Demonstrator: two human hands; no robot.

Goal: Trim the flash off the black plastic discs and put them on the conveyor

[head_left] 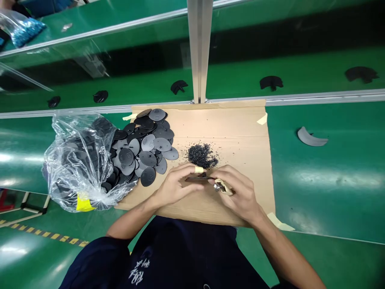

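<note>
My left hand [177, 182] pinches a thin black plastic disc [197, 179], seen nearly edge-on, between its thumb and fingers. A yellow wrap covers one of its fingers. In my right hand [237, 192] is a small nipper-like metal tool [219, 186], partly hidden by the fingers, with tan material near it. The tool is close to the disc's right end; whether its jaws touch it I cannot tell. Just beyond both hands, a heap of tiny black plastic bits [201, 155] lies on the cardboard sheet [240, 140]. Many black oval discs [162, 144] are piled to the left.
A clear plastic bag [81, 160] of black discs lies left of the pile. A grey curved piece [312, 137] rests on the green bench [327, 176] at right. Behind a metal rail, several black pieces [271, 82] sit on a green surface. An upright post [199, 52] stands behind the cardboard.
</note>
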